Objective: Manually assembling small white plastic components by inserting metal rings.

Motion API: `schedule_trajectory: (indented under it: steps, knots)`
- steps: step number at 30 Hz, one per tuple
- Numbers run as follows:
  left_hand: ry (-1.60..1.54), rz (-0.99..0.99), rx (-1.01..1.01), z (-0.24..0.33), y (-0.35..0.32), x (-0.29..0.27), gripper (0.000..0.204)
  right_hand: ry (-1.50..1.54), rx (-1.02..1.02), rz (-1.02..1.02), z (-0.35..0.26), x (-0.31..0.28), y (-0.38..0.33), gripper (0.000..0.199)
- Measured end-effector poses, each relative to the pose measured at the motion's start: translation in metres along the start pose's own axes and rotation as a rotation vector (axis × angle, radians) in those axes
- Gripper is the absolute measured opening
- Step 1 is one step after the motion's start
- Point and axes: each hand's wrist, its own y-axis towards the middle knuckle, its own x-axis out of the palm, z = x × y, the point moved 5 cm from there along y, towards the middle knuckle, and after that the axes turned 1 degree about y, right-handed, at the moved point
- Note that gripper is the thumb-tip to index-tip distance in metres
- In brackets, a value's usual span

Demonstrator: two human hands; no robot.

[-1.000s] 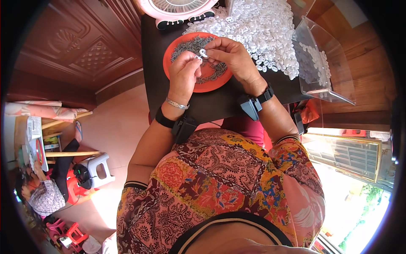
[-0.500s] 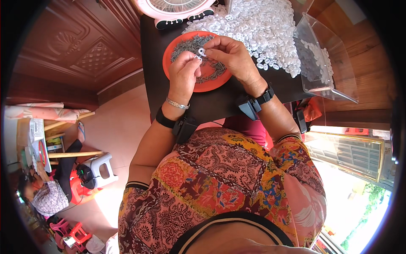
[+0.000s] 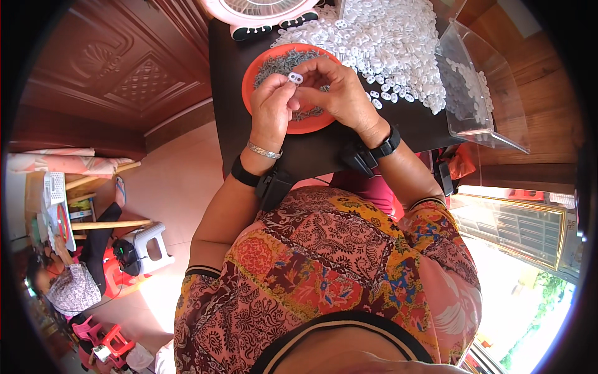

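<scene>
Between the thumb and fingertips of my left hand (image 3: 271, 106) is a small white oval plastic piece with two holes (image 3: 295, 78). My right hand (image 3: 341, 95) is close beside it, fingers curved and thumb apart from the forefinger. Nothing shows in its grasp, though the inner fingers are partly hidden. Both hands are above an orange-red round dish (image 3: 309, 126) that contains many small grey screw-like pieces (image 3: 274, 64). A heap of similar white plastic pieces (image 3: 392, 47) covers the table behind my right hand, with a few loose ones at its near edge.
A pink fan (image 3: 258, 14) stands at the table's far left. On the right, a clear plastic bin (image 3: 479, 118) contains more white pieces. The dark table (image 3: 398, 128) borders a carved wooden panel (image 3: 118, 62). Another person sits at the left, near a grey stool (image 3: 156, 249).
The white piece has turned so both holes show, and it now sits in my left fingertips. My right thumb and forefinger have come off it and spread apart.
</scene>
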Motion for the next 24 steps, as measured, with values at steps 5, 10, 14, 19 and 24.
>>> schedule_trajectory:
  steps: [5, 10, 14, 19, 24]
  knots:
    - [0.009, 0.018, -0.044, 0.0, 0.0, 0.0, 0.013, -0.147, -0.13, 0.082, -0.002, 0.001, 0.0, 0.031]
    - [-0.007, -0.003, -0.068, 0.002, 0.001, 0.002, 0.016, -0.237, -0.202, 0.047, -0.006, 0.002, 0.0, 0.03]
    - [0.015, 0.005, -0.064, 0.001, 0.001, 0.003, 0.017, -0.316, -0.283, 0.073, -0.011, 0.004, -0.002, 0.033]
    - [0.045, -0.003, -0.053, 0.0, -0.001, 0.004, 0.022, -0.538, -0.385, 0.12, -0.012, 0.009, -0.004, 0.033]
    - [-0.015, 0.002, -0.04, 0.001, -0.001, 0.004, 0.024, -0.51, -0.39, 0.101, -0.014, 0.011, -0.007, 0.025]
